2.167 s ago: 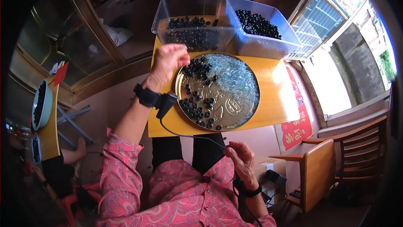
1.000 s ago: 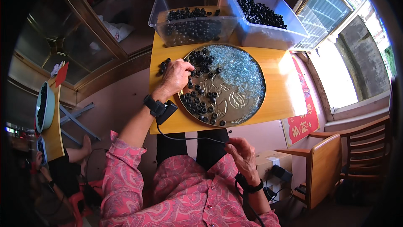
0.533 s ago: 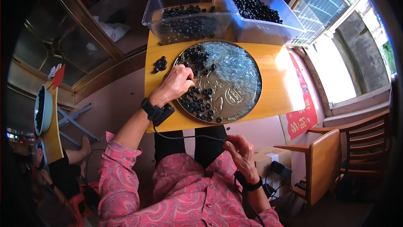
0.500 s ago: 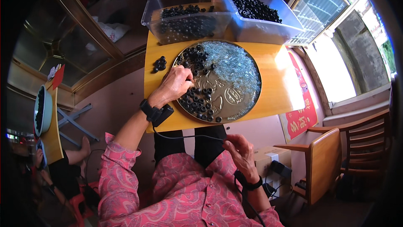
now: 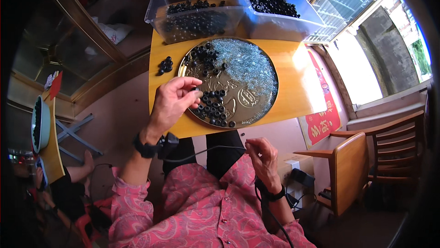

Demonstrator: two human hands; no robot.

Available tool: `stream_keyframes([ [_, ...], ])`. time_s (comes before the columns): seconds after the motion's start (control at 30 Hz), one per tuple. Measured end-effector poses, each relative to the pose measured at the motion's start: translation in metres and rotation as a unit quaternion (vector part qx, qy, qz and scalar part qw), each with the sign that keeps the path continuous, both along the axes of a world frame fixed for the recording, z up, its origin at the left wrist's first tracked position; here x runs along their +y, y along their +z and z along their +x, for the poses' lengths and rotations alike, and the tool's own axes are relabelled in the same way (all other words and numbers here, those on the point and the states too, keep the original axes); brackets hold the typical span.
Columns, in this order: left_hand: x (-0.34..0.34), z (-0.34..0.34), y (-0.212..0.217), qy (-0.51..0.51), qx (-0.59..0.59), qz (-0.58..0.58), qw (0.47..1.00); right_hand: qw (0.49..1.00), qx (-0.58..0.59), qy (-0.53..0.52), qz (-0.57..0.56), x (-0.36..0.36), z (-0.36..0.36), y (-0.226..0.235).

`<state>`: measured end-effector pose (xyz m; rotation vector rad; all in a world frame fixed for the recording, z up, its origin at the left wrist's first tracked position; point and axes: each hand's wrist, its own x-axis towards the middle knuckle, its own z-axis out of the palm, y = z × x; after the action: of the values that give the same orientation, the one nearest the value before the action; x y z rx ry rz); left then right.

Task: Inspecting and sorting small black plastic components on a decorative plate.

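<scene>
My left hand [image 5: 168, 105] is over the left edge of a round, gold-coloured metal tray [image 5: 233, 109], pinching what looks like a black bead [image 5: 195, 89] between thumb and forefinger. Small black ring-shaped beads [image 5: 212, 111] lie in a group on the tray beside these fingertips. Farther back on the tray is another cluster of black beads [image 5: 205, 55]. Tiny clear-bluish beads [image 5: 243, 60] cover its far right part. My right hand [image 5: 265, 160] hovers above my lap, off the table, thumb and forefinger pressed together; whatever they hold is too small to make out.
Two clear plastic bins [image 5: 192, 21] holding black beads stand behind the tray on the yellow table [image 5: 293, 83]. Loose black beads [image 5: 165, 65] lie left of the tray. A black cable [image 5: 215, 148] crosses between my wrists. A wooden chair [image 5: 350, 172] is at right; another person [image 5: 75, 181] sits far left.
My left hand has drawn back from the tray's far bead cluster toward me and left, its fingers now pinched upward. My right hand remains over my lap, nearly unmoved.
</scene>
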<state>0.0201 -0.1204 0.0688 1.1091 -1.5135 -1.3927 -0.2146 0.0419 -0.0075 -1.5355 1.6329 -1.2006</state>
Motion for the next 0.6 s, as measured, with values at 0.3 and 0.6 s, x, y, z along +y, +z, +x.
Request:
stream_keyframes([
  [0.3,0.071,-0.014,-0.025,-0.047,0.336,0.224,0.914,0.999,-0.001,-0.023,-0.033,-0.01,-0.002,0.001],
  [0.6,0.1,-0.025,-0.056,-0.01,0.418,0.295,0.859,0.987,0.111,-0.052,-0.106,-0.031,-0.008,0.021],
])
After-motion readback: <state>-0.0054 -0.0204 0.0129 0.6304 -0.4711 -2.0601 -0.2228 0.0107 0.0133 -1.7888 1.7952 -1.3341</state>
